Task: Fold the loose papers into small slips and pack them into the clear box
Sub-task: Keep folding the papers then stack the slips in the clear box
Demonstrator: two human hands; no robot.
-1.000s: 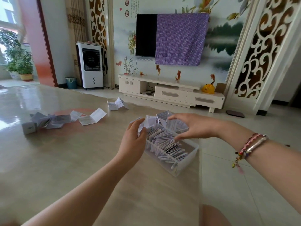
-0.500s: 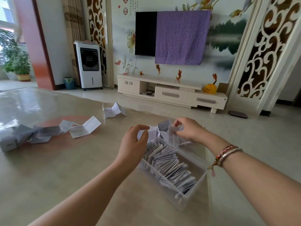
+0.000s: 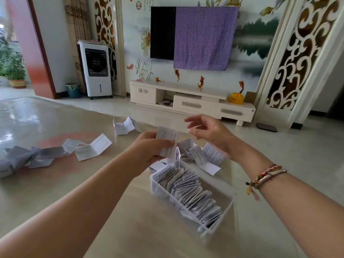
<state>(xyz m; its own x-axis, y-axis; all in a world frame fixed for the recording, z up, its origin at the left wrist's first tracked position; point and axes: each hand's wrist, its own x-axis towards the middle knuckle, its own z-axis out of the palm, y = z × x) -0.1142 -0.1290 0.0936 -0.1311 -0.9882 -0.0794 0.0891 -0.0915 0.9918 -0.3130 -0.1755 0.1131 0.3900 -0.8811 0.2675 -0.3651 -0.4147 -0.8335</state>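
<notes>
The clear box (image 3: 226, 211) is standing on the tabletop (image 3: 93, 211), open, and folded white slips (image 3: 188, 189) are filling it in a tight row on edge. Just behind it, a few unfolded printed papers (image 3: 204, 157) are lying. More loose papers (image 3: 89, 148) are lying farther left, creased in zigzag. One printed paper (image 3: 167, 140) is being held upright above the box.

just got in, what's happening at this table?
A person is folding printed papers and packing them into a clear box on the table. The left hand grips a partly folded paper above the box's far end; the right hand hovers open beside it, holding nothing. The box already holds a row of folded slips. More unfolded papers lie to the left and behind the box.
</notes>
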